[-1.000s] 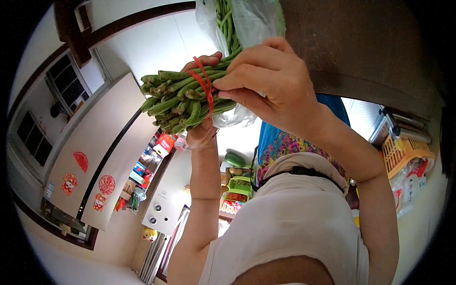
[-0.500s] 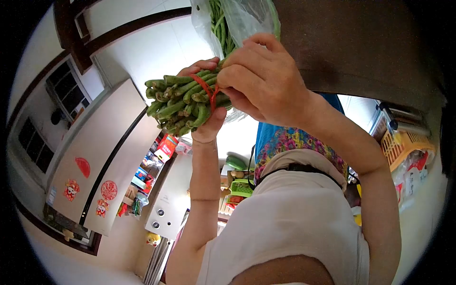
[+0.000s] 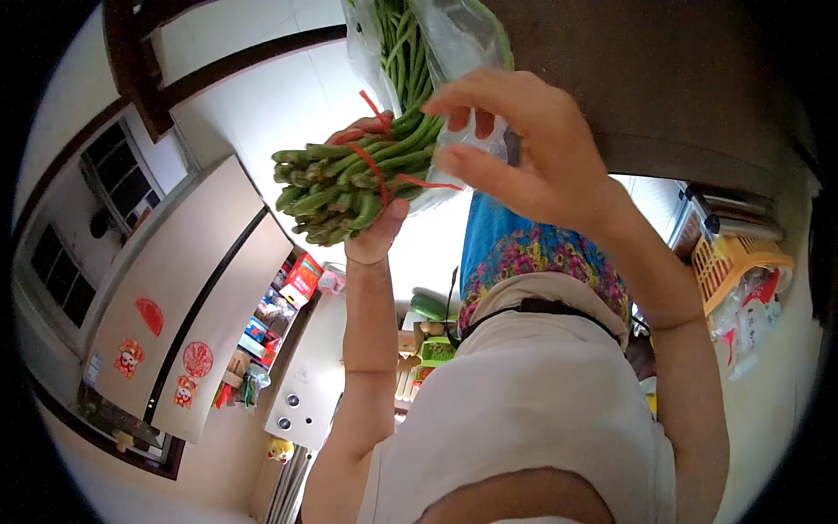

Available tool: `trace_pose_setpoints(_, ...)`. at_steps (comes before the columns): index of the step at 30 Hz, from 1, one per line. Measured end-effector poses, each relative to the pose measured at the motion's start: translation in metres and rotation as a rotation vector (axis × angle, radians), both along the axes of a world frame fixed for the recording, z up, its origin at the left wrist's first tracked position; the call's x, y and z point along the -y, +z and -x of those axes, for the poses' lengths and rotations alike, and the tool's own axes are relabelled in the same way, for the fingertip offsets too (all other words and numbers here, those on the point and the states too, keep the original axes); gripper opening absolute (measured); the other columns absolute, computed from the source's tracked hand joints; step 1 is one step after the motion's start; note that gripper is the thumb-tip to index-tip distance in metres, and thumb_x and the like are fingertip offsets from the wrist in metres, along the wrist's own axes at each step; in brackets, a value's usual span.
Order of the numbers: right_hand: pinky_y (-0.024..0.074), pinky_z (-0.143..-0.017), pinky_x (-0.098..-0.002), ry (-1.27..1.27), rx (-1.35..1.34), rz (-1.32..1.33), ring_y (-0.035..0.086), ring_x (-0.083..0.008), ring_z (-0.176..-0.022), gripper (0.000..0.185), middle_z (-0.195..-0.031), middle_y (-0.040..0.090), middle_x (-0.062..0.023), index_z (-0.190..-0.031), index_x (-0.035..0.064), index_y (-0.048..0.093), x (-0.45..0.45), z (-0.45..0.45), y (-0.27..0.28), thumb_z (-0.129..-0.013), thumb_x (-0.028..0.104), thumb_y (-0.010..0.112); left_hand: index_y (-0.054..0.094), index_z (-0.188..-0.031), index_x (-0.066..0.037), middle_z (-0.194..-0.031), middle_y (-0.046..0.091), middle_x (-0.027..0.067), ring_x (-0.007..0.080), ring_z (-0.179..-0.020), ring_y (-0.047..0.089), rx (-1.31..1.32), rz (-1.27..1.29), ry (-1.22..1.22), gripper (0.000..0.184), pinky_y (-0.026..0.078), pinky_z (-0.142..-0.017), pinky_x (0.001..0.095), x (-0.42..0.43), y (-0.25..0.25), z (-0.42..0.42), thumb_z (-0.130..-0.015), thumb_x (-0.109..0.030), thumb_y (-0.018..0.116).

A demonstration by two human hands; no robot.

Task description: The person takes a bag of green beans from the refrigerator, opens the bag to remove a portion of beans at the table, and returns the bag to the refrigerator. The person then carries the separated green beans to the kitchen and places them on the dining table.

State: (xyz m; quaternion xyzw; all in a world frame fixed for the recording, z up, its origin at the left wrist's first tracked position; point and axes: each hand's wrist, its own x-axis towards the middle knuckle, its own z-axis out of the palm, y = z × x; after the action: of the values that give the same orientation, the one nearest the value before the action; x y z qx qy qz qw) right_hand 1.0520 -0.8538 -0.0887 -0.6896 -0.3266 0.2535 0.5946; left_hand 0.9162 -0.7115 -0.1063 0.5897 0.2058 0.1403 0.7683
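My left hand (image 3: 380, 234) is closed around a bunch of long green beans (image 3: 336, 188), near their cut ends. A red tie (image 3: 374, 170) circles the bunch, and its loose ends stick out on either side. The beans run back into a clear plastic bag (image 3: 454, 39) at the top of the view. My right hand (image 3: 541, 144) is just right of the bunch, with thumb and fingers apart and nothing visible between them. Part of the bag lies behind its fingers.
A dark brown surface (image 3: 646, 79) fills the upper right. Below it on the right stands a yellow plastic basket (image 3: 729, 266). On the left are a fridge (image 3: 188, 306) with red stickers and shelves of packages. A green gourd-like vegetable (image 3: 429, 306) lies beyond my left forearm.
My right hand has let go of the red tie and pulled back to the right, its fingers opening. The tie's ends now stick out loose. My left hand keeps its hold.
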Motion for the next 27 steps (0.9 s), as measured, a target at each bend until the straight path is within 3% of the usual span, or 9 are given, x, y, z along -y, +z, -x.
trace_pose_setpoints(3,0.0377,-0.058,-0.0279,0.006,0.085,0.073,0.049,-0.0146,-0.062,0.021,-0.073,0.056,-0.0065,-0.091,0.0042,0.060,-0.012,0.010,-0.001,-0.075,0.018,0.061,0.034,-0.117,-0.005,-0.115,0.043,0.0106,0.0215,-0.109,0.043,-0.019,0.056,-0.075,0.072,0.038,-0.093,0.0354,0.006,0.000,-0.002,-0.060,-0.013,0.076)
trace_pose_setpoints(7,0.0381,-0.056,-0.0228,0.065,-0.498,-0.011,0.048,-0.0096,-0.061,0.014,-0.070,0.057,-0.0030,-0.086,0.0036,0.060,-0.007,0.008,-0.008,-0.080,0.016,0.057,0.035,-0.117,-0.006,-0.114,0.044,0.0071,0.0192,-0.105,0.046,-0.125,0.180,-0.134,0.071,0.040,-0.090,0.0329,0.016,0.002,-0.003,-0.057,-0.001,0.073)
trace_pose_setpoints(9,0.0386,-0.058,-0.0223,0.119,-0.488,0.081,0.047,-0.0084,-0.062,0.015,-0.071,0.056,-0.0014,-0.085,0.0037,0.058,0.001,0.002,-0.009,-0.083,0.018,0.054,0.037,-0.116,-0.006,-0.113,0.044,0.0063,0.0183,-0.102,0.047,-0.244,0.185,-0.189,0.070,0.041,-0.088,0.0316,0.017,-0.009,0.008,-0.055,0.002,0.071)
trace_pose_setpoints(10,0.0389,-0.058,-0.0220,0.144,-0.480,0.129,0.046,-0.0078,-0.063,0.016,-0.072,0.055,-0.0006,-0.084,0.0038,0.057,0.006,-0.002,-0.012,-0.084,0.019,0.053,0.039,-0.114,-0.006,-0.110,0.045,0.0057,0.0170,-0.099,0.049,-0.105,-0.095,-0.287,0.069,0.043,-0.085,0.0297,0.023,0.004,-0.010,-0.054,0.001,0.072)
trace_pose_setpoints(14,0.0388,-0.061,-0.0222,0.111,-0.667,0.094,0.045,-0.0070,-0.065,0.018,-0.072,0.050,0.0013,-0.086,0.0054,0.050,0.022,-0.019,-0.022,-0.088,0.023,0.047,0.042,-0.110,-0.008,-0.104,0.049,0.0077,0.0194,-0.096,0.050,-0.145,-0.016,-0.383,0.065,0.043,-0.081,0.0306,0.043,0.006,-0.018,-0.054,-0.007,0.075)
trace_pose_setpoints(17,0.0386,-0.062,-0.0222,0.036,-0.811,0.017,0.045,-0.0074,-0.066,0.018,-0.072,0.050,0.0011,-0.084,0.0059,0.050,0.038,-0.036,-0.014,-0.088,0.023,0.047,0.045,-0.107,-0.008,-0.104,0.049,0.0110,0.0268,-0.095,0.048,-0.131,-0.665,-0.536,0.067,0.040,-0.082,0.0337,0.050,0.006,-0.024,-0.048,-0.011,0.076)
trace_pose_setpoints(18,0.0382,-0.062,-0.0222,0.082,-0.784,0.002,0.044,-0.0074,-0.066,0.016,-0.072,0.048,0.0013,-0.083,0.0069,0.048,0.042,-0.044,-0.007,-0.088,0.022,0.046,0.048,-0.105,-0.007,-0.101,0.049,0.0132,0.0328,-0.093,0.046,-0.065,-0.734,-0.570,0.067,0.036,-0.083,0.0368,0.052,0.002,-0.027,-0.045,-0.018,0.076)
trace_pose_setpoints(22,0.0369,-0.061,-0.0227,0.364,-0.425,0.009,0.043,-0.0083,-0.066,0.015,-0.070,0.045,0.0012,-0.082,0.0063,0.047,0.054,-0.035,0.041,-0.087,0.020,0.048,0.049,-0.105,-0.007,-0.095,0.050,0.0129,0.0326,-0.093,0.046,0.011,-0.944,-0.675,0.065,0.035,-0.084,0.0394,0.063,-0.006,-0.036,-0.048,-0.025,0.073)
trace_pose_setpoints(27,0.0377,-0.062,-0.0222,0.702,-0.446,0.226,0.043,-0.0089,-0.067,0.019,-0.071,0.044,0.0010,-0.080,0.0061,0.048,0.119,-0.032,0.081,-0.085,0.025,0.050,0.049,-0.105,-0.007,-0.098,0.050,0.0131,0.0324,-0.098,0.045,-0.061,-0.905,-0.686,0.064,0.035,-0.086,0.0388,0.065,-0.010,-0.037,-0.048,-0.024,0.072)
